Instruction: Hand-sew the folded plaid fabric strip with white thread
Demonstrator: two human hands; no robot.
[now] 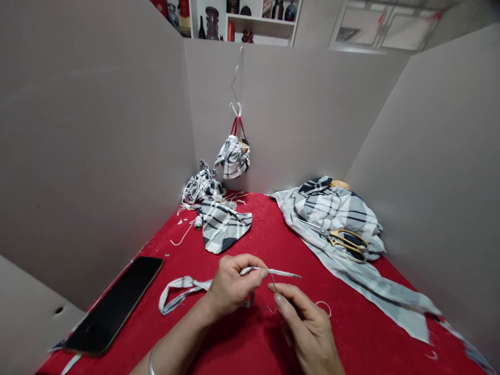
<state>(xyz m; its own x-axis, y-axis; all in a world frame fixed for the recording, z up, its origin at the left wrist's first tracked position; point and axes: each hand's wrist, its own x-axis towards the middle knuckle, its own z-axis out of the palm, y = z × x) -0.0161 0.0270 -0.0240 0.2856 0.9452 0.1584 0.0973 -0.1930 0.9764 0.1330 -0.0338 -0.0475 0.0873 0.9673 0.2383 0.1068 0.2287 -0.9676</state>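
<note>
My left hand pinches the end of a narrow grey-and-white plaid fabric strip between thumb and fingers, and the strip's tip sticks out to the right. My right hand sits just below and to the right of it. Its thumb and forefinger pinch a thin needle whose upper end reaches the strip. A loop of pale thread hangs near my right hand. Whether the needle passes through the fabric is too small to tell.
Red cloth covers the table, walled by grey partitions. Gold-handled scissors lie on a plaid fabric heap. A black phone, thread spool, plaid scraps, and a hanging plaid pouch surround my hands.
</note>
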